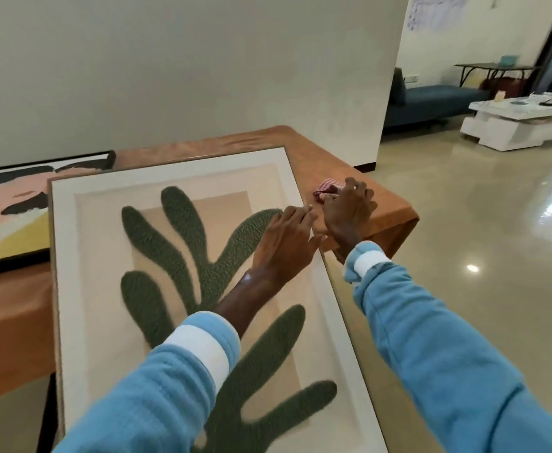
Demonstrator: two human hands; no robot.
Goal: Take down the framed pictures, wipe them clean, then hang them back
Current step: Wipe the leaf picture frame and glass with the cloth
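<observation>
"Orange-brown desk (202, 150), set against the wall. Largest item on it is the plant picture (183, 256): pale frame, green tufted motif. The upper part lies on the desk and the lower part runs past the near edge toward the person. What carries the low end is out of view."

"Second picture?"

"Abstract picture (10, 217), dark frame, on the desk to the left, its right side partly covered by the plant picture."

"Hands?"

"Left hand (284, 240) lies flat, fingers straight, on the plant picture near its right frame edge, gripping nothing. Right hand (348, 212) is just beyond that edge, fingers curled down at the checked cloth (328, 189). Whether it has hold of the cloth I cannot tell."

"Risk?"

"Judgement only: one flat palm steadies an overhanging frame. If that palm lifts, or the reach for the cloth nudges the edge, the picture could slide off the desk. I cannot tell if the motif is glazed; if bare, the cloth may snag the pile."
</observation>
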